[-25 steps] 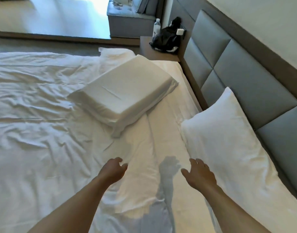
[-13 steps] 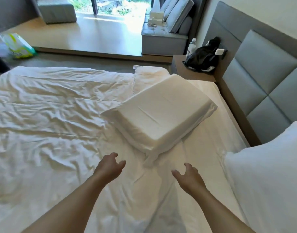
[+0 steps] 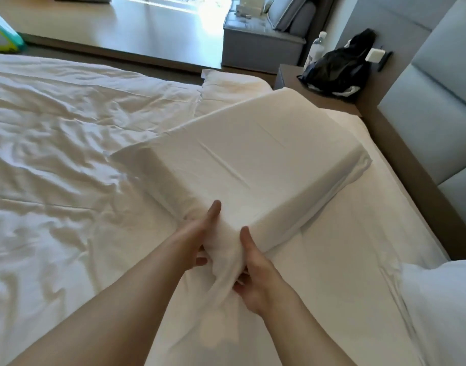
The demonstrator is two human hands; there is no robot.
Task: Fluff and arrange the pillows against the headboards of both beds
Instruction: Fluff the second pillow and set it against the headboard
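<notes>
A blocky white pillow point(image 3: 253, 165) lies flat and askew on the bed, away from the grey padded headboard point(image 3: 437, 107). Its near corner and loose pillowcase end are bunched between both hands. My left hand point(image 3: 200, 239) grips that corner from the left, thumb on top of the pillow. My right hand point(image 3: 253, 270) holds the same bunched fabric from the right. A second, softer white pillow point(image 3: 443, 299) rests at the lower right by the headboard, partly cut off by the frame edge.
Rumpled white bedding point(image 3: 68, 167) covers the bed to the left. A nightstand point(image 3: 329, 99) beyond the pillow carries a black bag point(image 3: 337, 67) and a water bottle point(image 3: 316, 48). A grey bench point(image 3: 258, 48) stands behind it. A green-and-white package point(image 3: 2, 40) lies on the floor far left.
Both hands were open above the sheet; they have reached forward and closed on the near corner of the blocky pillow. The view has moved closer to it.
</notes>
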